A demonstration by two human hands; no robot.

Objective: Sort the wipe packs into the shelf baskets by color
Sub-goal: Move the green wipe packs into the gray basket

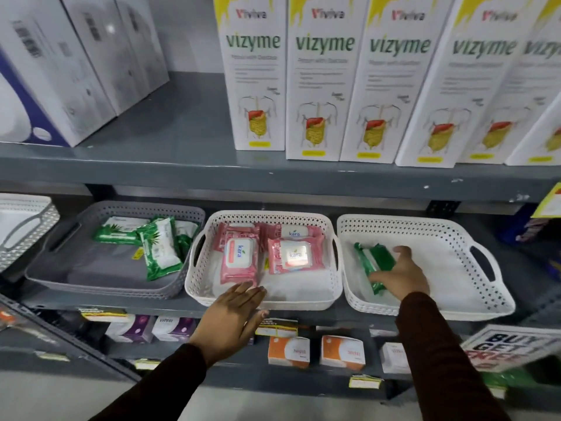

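Green pack [375, 262] sits in the right white basket [425, 302] w/ right hand [400, 276] closing around it, grip prob not firm yet. Left hand [232, 317] open at the pink basket [261, 302] rim, holding nothing. Next imo: lift it, carry over to the grey basket [100, 287] w/ the other greens [158, 250].

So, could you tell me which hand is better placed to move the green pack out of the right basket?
Right. The right hand already rests on the green pack in the right basket; the left hand hovers open at the middle basket's front rim.
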